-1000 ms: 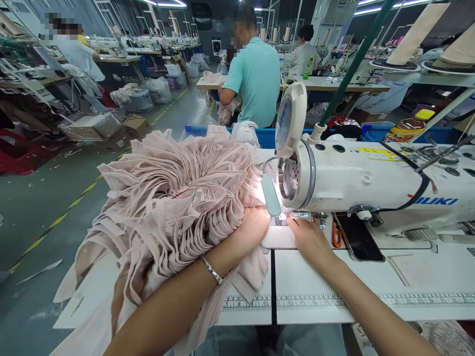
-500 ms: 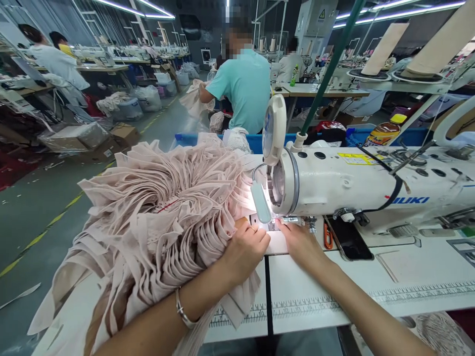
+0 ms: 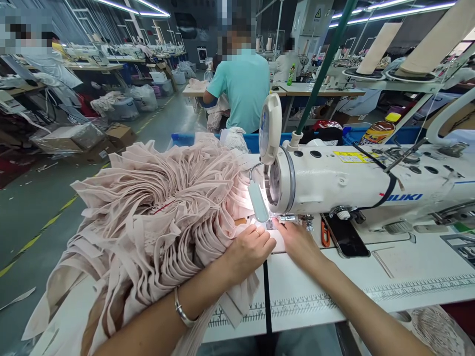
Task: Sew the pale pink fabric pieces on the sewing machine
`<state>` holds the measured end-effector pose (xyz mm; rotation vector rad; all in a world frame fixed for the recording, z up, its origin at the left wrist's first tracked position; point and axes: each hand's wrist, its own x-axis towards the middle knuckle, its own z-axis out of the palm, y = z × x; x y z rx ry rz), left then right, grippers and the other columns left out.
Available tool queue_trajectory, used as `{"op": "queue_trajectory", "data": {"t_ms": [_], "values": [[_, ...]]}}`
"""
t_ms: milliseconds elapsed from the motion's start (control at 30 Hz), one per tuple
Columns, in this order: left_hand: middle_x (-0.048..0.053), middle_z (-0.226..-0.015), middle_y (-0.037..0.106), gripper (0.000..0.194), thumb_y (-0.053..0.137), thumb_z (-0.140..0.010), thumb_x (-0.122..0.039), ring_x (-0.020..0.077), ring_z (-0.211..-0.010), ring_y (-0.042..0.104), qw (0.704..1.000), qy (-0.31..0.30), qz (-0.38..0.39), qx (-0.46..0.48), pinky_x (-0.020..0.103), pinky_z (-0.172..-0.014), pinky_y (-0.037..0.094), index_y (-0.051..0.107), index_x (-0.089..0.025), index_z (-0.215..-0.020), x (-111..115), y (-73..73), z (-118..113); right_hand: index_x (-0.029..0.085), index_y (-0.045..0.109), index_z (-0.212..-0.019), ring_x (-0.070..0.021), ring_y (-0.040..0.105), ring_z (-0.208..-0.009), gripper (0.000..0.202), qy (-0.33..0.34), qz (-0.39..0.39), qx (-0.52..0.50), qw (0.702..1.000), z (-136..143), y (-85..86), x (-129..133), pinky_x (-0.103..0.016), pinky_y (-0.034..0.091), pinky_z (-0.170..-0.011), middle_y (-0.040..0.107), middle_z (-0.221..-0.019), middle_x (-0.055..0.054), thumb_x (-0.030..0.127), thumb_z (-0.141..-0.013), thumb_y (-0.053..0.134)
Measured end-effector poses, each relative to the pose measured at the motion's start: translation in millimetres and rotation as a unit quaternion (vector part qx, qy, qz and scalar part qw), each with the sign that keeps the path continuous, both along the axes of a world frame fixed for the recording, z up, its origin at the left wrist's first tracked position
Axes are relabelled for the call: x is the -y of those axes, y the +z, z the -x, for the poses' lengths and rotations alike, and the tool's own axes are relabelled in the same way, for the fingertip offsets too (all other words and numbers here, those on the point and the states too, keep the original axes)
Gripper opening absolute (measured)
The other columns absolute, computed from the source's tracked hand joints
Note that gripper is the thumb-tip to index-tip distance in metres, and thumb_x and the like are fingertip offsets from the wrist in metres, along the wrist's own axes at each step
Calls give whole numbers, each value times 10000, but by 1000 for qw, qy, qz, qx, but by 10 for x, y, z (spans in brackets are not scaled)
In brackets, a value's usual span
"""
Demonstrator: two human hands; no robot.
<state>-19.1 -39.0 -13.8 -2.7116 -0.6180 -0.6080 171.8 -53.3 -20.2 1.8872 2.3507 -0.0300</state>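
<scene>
A big heap of pale pink fabric pieces covers the left part of the white table. My left hand, with a ring and a bracelet, is closed on the pink fabric just in front of the needle area. Close to its right, my right hand presses the same fabric, fingertips beside the presser foot; its fingers lie extended on the cloth. The white sewing machine stands behind my hands, its small lamp lighting the needle area.
Right of my hands lie orange snips and a black phone. A printed ruler runs along the table's front. Thread cones stand at upper right. A person in a turquoise shirt sits ahead.
My left hand has moved slightly right, nearer my right hand. The view has shifted a little. The person ahead has lowered the cloth that was held out at the left.
</scene>
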Motion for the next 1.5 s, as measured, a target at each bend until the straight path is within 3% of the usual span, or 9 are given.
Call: {"op": "queue_trajectory", "data": {"t_ms": [467,633,733,900,1000,1133,1233,1367,1500], "values": [[6,-723,481,268,367,-941,1,163,-628,423,999,-3,38,-31,307,-619,327,442,-185,-763,10,-20,15,229,603,-1263,-247,582,-1047,596,-31,52,-30,998,28,72,-31,-421,297,-1016,645,-1120,-119,-18,-833,272],[15,-738,522,239,427,-809,41,175,-649,459,985,23,155,-70,305,-632,357,444,-195,-777,10,-57,4,247,592,-1289,-246,569,-1067,592,-50,75,-60,994,35,141,-39,-421,293,-1022,645,-1119,-107,12,-847,277],[22,-801,555,246,473,-715,39,174,-727,502,963,29,263,-47,282,-662,396,450,-192,-796,0,-25,15,232,552,-1345,-269,570,-1068,491,-62,78,-90,991,33,126,-53,-440,320,-1005,653,-1088,-121,168,-947,272],[32,-915,607,234,361,-873,-7,166,-837,566,938,14,345,40,279,-768,478,506,-191,-881,-49,11,96,207,543,-1340,-272,595,-1041,502,-55,78,-141,985,4,-10,-66,-444,393,-947,657,-1151,-140,428,-1012,233],[62,-1079,653,297,323,-926,-28,184,-1003,609,949,7,311,57,325,-886,513,554,-181,-1035,-109,-76,161,182,648,-1182,-258,600,-1035,427,-55,-15,-114,992,-51,-31,-75,-443,377,-995,696,-1067,-126,334,-1007,289],[115,-1295,613,381,360,-905,0,215,-1241,546,977,-9,208,43,388,-1035,480,542,-152,-1204,-155,-197,222,126,718,-1043,-300,602,-1047,342,-134,-131,-48,981,-202,69,-144,-451,399,-986,719,-1015,-170,192,-934,401],[112,-1312,593,431,376,-870,23,209,-1228,547,975,6,219,35,362,-989,509,539,-169,-1220,-132,-161,240,111,731,-992,-308,608,-1047,296,-146,-136,-43,979,-299,128,-188,-429,418,-955,721,-1008,-195,148,-895,454],[80,-1114,636,355,374,-883,-8,184,-953,628,952,51,299,45,294,-773,554,567,-168,-1136,-131,-68,242,110,733,-961,-311,604,-1063,321,-133,-141,-70,979,-316,89,-159,-472,382,-1001,726,-976,-196,106,-902,418],[81,-1123,671,310,375,-943,-66,204,-1038,626,962,20,253,102,340,-872,545,641,-179,-1056,-237,-136,247,131,704,-1035,-244,631,-990,273,-94,-120,-129,980,-298,18,-86,-389,458,-906,720,-1018,-137,122,-915,460]]}}
